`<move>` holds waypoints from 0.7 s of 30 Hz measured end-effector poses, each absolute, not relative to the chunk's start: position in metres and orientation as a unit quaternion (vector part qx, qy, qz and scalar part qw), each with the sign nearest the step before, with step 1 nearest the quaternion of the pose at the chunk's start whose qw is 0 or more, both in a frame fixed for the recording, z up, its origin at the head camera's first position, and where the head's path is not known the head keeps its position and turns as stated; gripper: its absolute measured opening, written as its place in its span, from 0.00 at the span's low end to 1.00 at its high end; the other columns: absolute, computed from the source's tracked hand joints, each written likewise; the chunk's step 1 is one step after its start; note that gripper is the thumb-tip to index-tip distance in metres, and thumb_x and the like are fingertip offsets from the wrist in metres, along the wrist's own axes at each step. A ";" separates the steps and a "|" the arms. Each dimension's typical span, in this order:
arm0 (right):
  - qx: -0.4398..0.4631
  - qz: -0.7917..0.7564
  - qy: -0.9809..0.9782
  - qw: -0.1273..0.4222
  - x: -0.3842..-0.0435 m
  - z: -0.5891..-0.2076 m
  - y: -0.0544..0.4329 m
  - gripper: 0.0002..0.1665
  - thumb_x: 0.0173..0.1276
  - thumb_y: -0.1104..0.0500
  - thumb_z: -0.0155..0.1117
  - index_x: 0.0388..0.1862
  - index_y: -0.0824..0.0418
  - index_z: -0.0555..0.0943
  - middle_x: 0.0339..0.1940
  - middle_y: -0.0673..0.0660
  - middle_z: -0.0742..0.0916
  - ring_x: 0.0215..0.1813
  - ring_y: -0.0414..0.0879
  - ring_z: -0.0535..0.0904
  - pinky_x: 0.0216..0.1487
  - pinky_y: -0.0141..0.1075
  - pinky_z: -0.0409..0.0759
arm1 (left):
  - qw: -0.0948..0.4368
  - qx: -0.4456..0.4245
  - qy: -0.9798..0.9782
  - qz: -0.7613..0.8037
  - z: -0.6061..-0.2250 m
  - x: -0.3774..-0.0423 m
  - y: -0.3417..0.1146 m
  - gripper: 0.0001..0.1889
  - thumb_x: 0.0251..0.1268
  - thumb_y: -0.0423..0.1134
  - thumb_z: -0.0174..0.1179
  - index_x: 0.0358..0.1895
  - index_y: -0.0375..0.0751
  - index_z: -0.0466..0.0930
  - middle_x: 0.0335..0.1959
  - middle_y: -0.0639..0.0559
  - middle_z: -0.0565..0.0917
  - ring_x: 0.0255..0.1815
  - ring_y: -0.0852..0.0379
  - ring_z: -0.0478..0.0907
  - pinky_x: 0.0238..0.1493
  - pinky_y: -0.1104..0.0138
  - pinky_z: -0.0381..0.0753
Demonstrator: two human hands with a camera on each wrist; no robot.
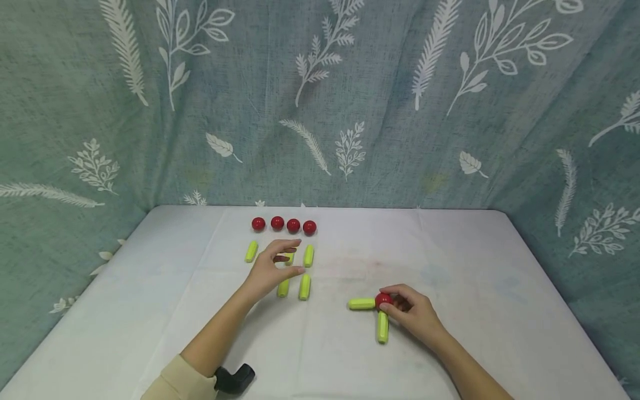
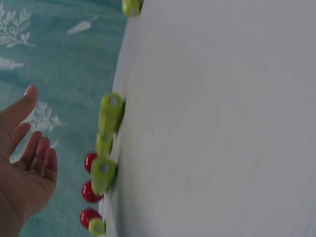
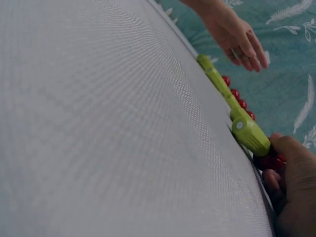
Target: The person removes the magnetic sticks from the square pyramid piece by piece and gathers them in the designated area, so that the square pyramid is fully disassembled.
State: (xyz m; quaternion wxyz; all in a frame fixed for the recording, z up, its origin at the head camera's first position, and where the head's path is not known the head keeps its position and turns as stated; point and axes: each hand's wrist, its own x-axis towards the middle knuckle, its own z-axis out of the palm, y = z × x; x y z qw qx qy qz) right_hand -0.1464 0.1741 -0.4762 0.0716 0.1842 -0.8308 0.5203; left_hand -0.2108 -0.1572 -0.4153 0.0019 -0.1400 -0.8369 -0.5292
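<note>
My right hand (image 1: 415, 314) pinches a red ball (image 1: 383, 300) between thumb and fingers on the right half of the table. One yellow-green rod (image 1: 361, 304) meets the ball from the left, and another yellow-green rod (image 1: 382, 328) meets it from the near side. In the right wrist view a rod (image 3: 251, 136) with a shiny round end disc sits against the ball. My left hand (image 1: 267, 272) hovers above several loose rods (image 1: 305, 287), thumb and fingers spread apart, holding nothing. It partly hides a rod (image 1: 289, 258) behind it.
Several red balls (image 1: 293, 225) stand in a row at the table's back, behind the loose rods. A black curved object (image 1: 235, 380) shows beside the left sleeve. A patterned green-blue cloth (image 1: 380, 111) hangs behind the white-covered table (image 1: 475, 266).
</note>
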 end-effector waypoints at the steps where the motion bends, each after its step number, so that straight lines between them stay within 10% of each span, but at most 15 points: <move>1: 0.184 0.520 -0.831 0.072 -0.146 -0.476 0.174 0.17 0.57 0.62 0.70 0.47 0.60 0.81 0.32 0.49 0.82 0.29 0.36 0.74 0.30 0.30 0.77 | -0.004 -0.144 -0.833 -0.534 -0.416 -0.208 -0.153 0.32 0.51 0.36 0.71 0.62 0.43 0.72 0.59 0.46 0.73 0.60 0.46 0.70 0.60 0.52 0.71; 21: 0.202 0.515 -0.829 0.075 -0.145 -0.477 0.173 0.18 0.55 0.62 0.72 0.45 0.58 0.81 0.27 0.46 0.81 0.27 0.35 0.74 0.28 0.30 0.76 | -0.127 -0.245 -0.792 -0.545 -0.446 -0.165 -0.080 0.30 0.51 0.39 0.71 0.60 0.43 0.74 0.57 0.51 0.75 0.58 0.52 0.73 0.61 0.59 0.70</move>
